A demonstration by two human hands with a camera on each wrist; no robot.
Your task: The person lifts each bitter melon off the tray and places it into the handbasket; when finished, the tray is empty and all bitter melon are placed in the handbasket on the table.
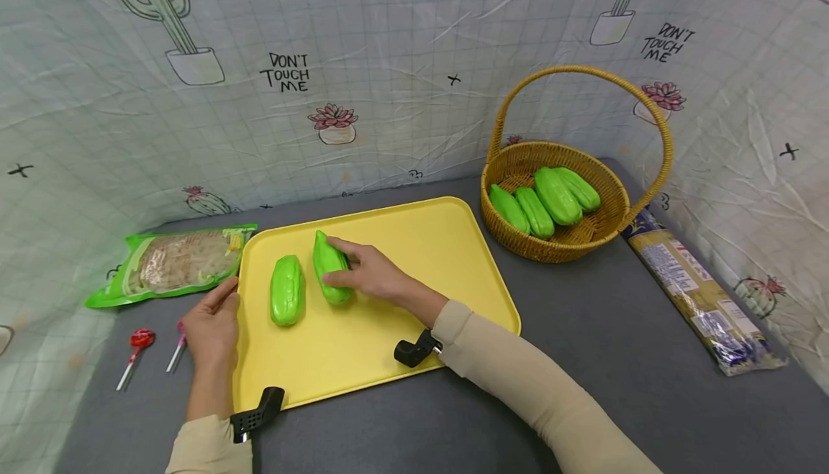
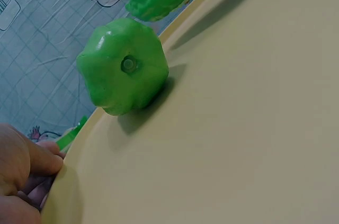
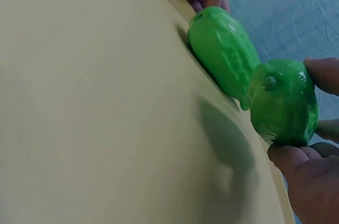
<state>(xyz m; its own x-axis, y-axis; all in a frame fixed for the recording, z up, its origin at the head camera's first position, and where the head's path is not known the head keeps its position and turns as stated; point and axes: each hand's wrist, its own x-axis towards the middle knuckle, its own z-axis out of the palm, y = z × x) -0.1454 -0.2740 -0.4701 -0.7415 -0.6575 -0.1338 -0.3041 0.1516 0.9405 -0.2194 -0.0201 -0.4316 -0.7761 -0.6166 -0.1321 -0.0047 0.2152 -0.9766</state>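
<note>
Two glossy green gourds lie on a yellow tray (image 1: 401,244). My right hand (image 1: 365,272) grips the right-hand gourd (image 1: 327,262), thumb and fingers curled round it; in the right wrist view the same gourd (image 3: 283,102) sits between my fingertips (image 3: 323,73), with the other gourd (image 3: 222,49) just behind. The left-hand gourd (image 1: 287,290) lies free; the left wrist view shows its end (image 2: 124,65). My left hand (image 1: 212,319) holds the tray's left rim (image 2: 69,171), thumb on top.
A wicker basket (image 1: 518,237) with a tall handle stands at the back right and holds several green gourds (image 1: 544,201). A green snack bag (image 1: 171,262) lies left of the tray, two lollipops (image 1: 139,341) near it. A long foil packet (image 1: 699,290) lies along the right wall.
</note>
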